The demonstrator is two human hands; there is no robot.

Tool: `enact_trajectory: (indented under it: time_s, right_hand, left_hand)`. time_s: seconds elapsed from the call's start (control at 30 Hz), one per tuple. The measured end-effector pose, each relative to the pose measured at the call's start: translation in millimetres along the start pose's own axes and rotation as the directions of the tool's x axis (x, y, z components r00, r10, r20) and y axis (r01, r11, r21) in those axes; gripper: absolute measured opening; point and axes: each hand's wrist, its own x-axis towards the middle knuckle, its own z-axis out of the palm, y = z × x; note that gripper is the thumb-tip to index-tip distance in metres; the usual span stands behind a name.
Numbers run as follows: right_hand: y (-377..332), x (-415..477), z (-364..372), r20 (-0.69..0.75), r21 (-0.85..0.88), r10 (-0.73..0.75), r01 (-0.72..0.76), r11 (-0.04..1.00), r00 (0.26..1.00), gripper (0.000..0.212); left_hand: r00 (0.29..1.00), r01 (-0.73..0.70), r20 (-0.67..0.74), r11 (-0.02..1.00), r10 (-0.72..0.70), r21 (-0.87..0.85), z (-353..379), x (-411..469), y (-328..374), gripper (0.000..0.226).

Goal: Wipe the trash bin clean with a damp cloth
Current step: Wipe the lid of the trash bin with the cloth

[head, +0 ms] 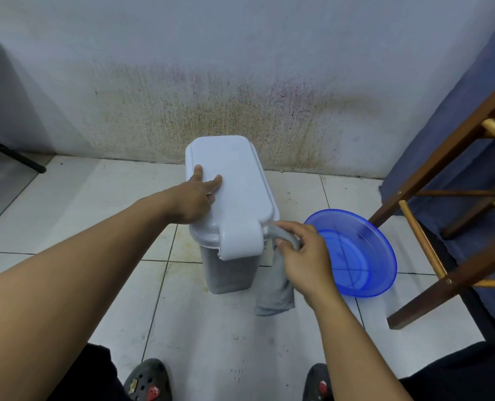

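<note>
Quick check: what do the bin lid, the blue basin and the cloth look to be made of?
Bin lid: pale moulded plastic, smooth with a soft sheen. Basin: translucent blue plastic; joints of the tiled floor show through it. Cloth: soft grey fabric, perhaps knit; it hangs limp from the right hand.

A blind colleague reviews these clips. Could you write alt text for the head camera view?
A person's left hand rests on the closed white lid of a grey trash bin on a tiled floor, while the right hand holds a grey cloth at the bin's right side. A blue basin sits on the floor further right, beside a wooden frame.
</note>
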Motion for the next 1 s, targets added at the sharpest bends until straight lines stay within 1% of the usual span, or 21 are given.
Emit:
enact_trajectory:
  time_s: [0.03,0.1,0.17,0.27,0.4,0.47,0.73,0.8,0.9,0.93,1.0]
  right_hand:
    - [2,4,-3,-0.047,0.055,0.054,-0.052,0.997,0.997,0.034]
    - [5,9,-6,-0.122,0.091,0.124,-0.113,0.989,0.985,0.032]
    - [6,9,-3,-0.093,0.075,0.146,-0.140,0.987,0.985,0.032]
    - [6,3,6,-0.032,0.000,0.134,-0.134,0.991,0.990,0.030]
    - [8,-8,14,-0.060,-0.088,0.097,-0.102,0.991,0.993,0.034]
    - [9,-10,13,-0.051,-0.129,0.071,-0.077,0.989,0.996,0.035]
    - [6,-14,10,-0.003,-0.197,0.030,-0.030,0.980,1.000,0.038]
    - [4,-15,10,0.028,-0.182,0.035,-0.029,0.983,0.999,0.039]
    - [1,-16,10,0.119,-0.147,0.063,-0.045,0.988,0.991,0.043]
    - [0,-16,8,0.160,-0.094,0.090,-0.076,0.993,0.983,0.045]
    - [-1,-11,-1,0.262,0.097,0.169,-0.200,0.975,0.950,0.046]
  left_hand:
    - [1.000,0.000,0.001,1.000,0.000,-0.006,0,0,0,0.057]
    - [1.000,-0.006,0.002,1.000,0.006,-0.009,0,0,-1,0.056]
    - [1.000,-0.007,0.001,1.000,0.007,-0.011,0,0,-2,0.056]
    - [1.000,-0.012,0.008,1.000,0.012,-0.025,-1,-2,-2,0.057]
    - [1.000,-0.007,0.013,0.999,0.008,-0.047,-3,-5,1,0.056]
    - [1.000,-0.001,0.018,0.998,0.002,-0.060,-2,-6,2,0.056]
    - [0.999,-0.006,0.052,0.999,0.008,-0.048,-3,-6,1,0.057]
    - [0.999,-0.009,0.051,0.998,0.012,-0.061,-3,-6,1,0.057]
    - [0.998,-0.012,0.053,0.998,0.016,-0.069,-3,-7,-1,0.057]
    - [0.998,-0.014,0.054,0.998,0.017,-0.066,-3,-7,-1,0.057]
    - [0.998,-0.026,0.048,0.998,0.028,-0.051,-3,-8,-4,0.057]
